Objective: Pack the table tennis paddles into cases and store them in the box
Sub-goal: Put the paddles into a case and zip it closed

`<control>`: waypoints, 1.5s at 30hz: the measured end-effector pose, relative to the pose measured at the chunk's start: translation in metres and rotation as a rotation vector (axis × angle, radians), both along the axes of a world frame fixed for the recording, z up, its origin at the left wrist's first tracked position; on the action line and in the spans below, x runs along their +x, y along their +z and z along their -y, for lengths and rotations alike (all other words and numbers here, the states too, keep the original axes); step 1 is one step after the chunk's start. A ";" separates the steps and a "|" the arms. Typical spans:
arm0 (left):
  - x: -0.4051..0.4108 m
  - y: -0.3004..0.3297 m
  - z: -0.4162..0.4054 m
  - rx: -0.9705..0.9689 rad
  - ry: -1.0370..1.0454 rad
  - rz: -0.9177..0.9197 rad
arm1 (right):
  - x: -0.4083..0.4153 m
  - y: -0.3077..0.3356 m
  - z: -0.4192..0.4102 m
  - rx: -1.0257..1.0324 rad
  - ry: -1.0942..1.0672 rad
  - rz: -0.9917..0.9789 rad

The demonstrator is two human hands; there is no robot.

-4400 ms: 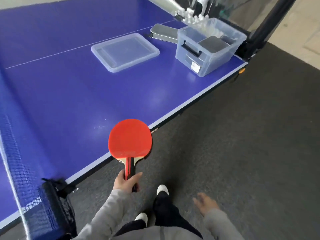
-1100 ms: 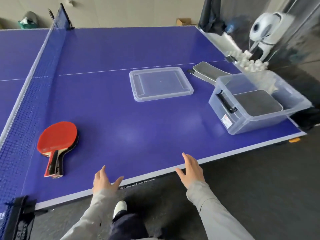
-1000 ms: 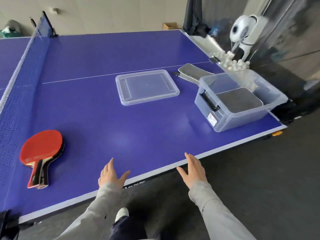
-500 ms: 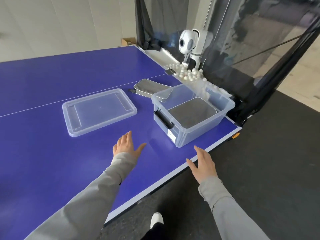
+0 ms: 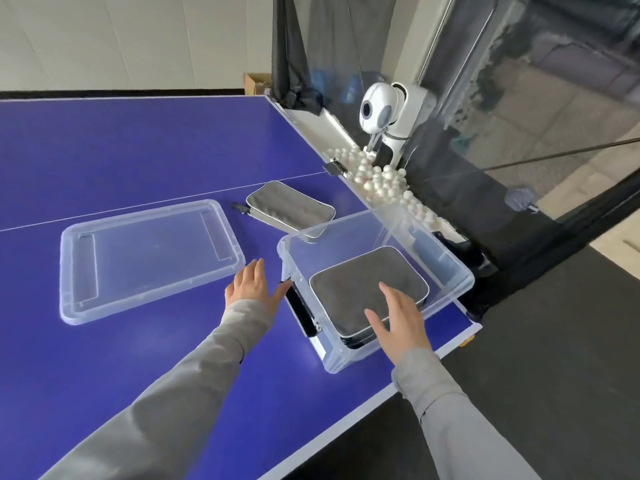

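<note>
Just beyond the open right hand (image 5: 398, 320), a case (image 5: 367, 285) lies boxed.

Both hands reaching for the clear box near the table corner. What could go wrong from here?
1. The clear box sits close to the table edge; a push from the right hand or left hand might slide it off.
2. The grey case behind the box lies partly hidden by its wall and may get knocked toward the loose balls.

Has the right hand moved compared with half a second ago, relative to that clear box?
Yes. The right hand was short of the table edge, beside the clear box; now it reaches over the box's near rim, above the grey case inside.
</note>
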State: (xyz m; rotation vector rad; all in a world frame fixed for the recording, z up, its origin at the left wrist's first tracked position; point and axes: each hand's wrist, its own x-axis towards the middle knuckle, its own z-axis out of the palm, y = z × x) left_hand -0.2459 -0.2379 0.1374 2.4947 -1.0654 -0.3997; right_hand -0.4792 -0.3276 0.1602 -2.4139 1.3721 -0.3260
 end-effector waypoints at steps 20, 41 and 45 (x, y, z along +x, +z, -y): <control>0.019 -0.017 0.162 0.007 0.403 -0.241 | 0.132 -0.012 0.281 0.047 0.235 -0.061; 0.021 -0.032 0.169 -0.091 0.671 -0.225 | 0.286 -0.142 0.413 0.273 0.274 -0.575; 0.021 -0.032 0.170 -0.073 0.667 -0.230 | 0.295 -0.143 0.408 0.345 0.255 -0.469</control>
